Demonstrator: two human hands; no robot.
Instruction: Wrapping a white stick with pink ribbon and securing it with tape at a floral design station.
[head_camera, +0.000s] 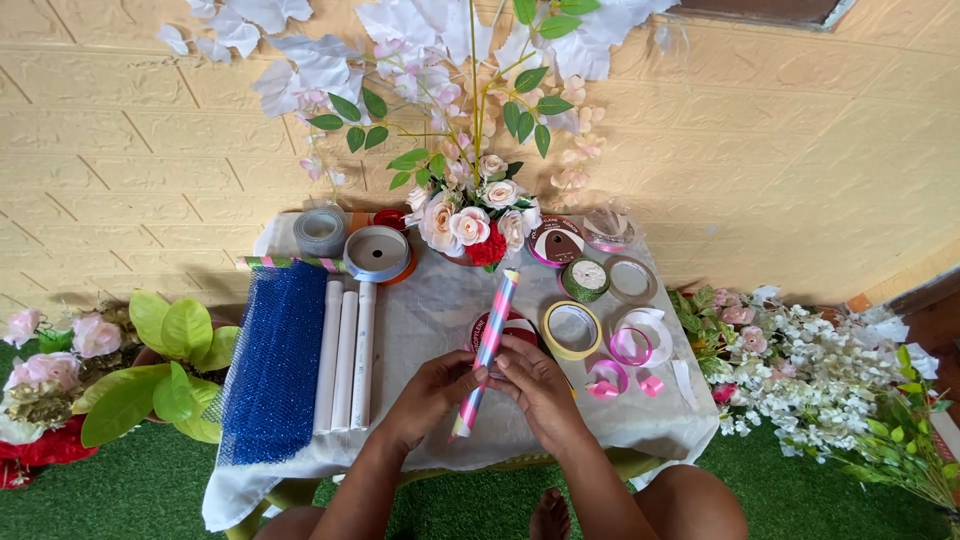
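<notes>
Both my hands hold a thin roll of pink, blue and white striped wrapping paper (492, 335) over the small cloth-covered table (430, 310). My left hand (432, 392) grips its lower part from the left. My right hand (530, 385) grips it from the right, fingers wrapped round it. The roll slants up and away toward a bouquet of cream, pink and red artificial flowers (472, 222) at the back of the table.
Blue mesh (275, 360) and three white rolls (345, 352) lie on the left. Ribbon spools and tape rings (571, 328) sit on the right. Artificial flowers and leaves lie on green turf at both sides (820, 370). A cream wall stands behind.
</notes>
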